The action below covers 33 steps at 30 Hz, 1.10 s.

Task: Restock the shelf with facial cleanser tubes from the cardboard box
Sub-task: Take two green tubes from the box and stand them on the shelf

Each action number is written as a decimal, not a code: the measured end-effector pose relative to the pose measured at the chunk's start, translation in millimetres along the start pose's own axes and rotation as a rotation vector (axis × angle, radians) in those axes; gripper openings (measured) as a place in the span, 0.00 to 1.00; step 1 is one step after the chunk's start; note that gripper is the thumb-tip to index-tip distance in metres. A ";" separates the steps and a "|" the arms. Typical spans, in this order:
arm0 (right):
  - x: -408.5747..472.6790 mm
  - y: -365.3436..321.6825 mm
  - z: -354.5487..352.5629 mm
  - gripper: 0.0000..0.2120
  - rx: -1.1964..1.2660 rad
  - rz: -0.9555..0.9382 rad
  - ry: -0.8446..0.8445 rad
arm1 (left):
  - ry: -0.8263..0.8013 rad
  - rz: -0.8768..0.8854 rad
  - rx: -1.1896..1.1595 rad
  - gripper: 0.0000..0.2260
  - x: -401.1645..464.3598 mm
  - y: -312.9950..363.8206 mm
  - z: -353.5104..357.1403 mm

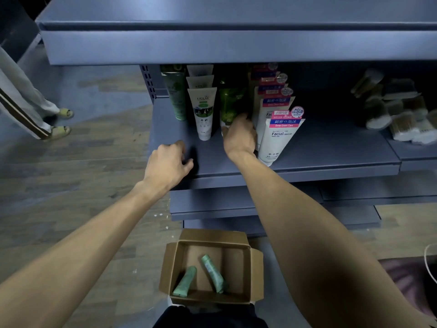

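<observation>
An open cardboard box (256, 273) sits on the floor below me with two green cleanser tubes (185, 281) (212, 273) lying in it. On the grey shelf (307, 159) stand rows of tubes: dark green ones (176, 95), white ones with green labels (203, 112), a green tube (228, 105), and white "Facial cleanser" tubes (277, 136) with pink-blue headers. My right hand (240, 134) reaches onto the shelf and grips the lower end of the green tube. My left hand (169, 162) hovers at the shelf's front left edge, fingers loosely curled, holding nothing.
An upper shelf (236, 43) overhangs the row. Packs of cotton swabs (392, 114) lie at the shelf's right. Another person's legs and sandals (56, 129) stand on the wooden floor at the left. Lower shelves (212, 204) jut out above the box.
</observation>
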State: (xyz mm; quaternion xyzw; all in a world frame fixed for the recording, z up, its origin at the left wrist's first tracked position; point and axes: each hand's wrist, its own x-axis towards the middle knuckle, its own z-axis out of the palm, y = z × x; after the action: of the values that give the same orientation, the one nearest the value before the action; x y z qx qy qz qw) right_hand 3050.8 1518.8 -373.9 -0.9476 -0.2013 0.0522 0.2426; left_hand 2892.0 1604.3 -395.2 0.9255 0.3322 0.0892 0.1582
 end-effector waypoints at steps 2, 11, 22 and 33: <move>-1.1 1.4 -0.9 0.25 0.003 -0.004 -0.001 | -0.005 -0.005 -0.004 0.10 -1.0 0.9 0.6; 0.0 -2.5 -0.4 0.22 -0.019 -0.004 0.004 | 0.012 -0.003 -0.030 0.10 -6.3 1.1 -1.3; -4.2 -1.0 -1.5 0.23 0.032 0.026 -0.023 | 0.026 -0.033 -0.011 0.10 -16.9 -10.0 -9.0; -1.4 -6.0 -5.2 0.23 0.098 0.024 -0.037 | 0.014 -0.018 -0.016 0.09 -32.9 -13.2 -7.2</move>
State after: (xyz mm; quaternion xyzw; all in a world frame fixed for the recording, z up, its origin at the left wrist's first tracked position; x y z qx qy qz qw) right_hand 3048.5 1520.7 -366.4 -0.9358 -0.1913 0.0826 0.2844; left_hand 2857.1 1594.5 -395.2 0.9206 0.3408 0.0969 0.1643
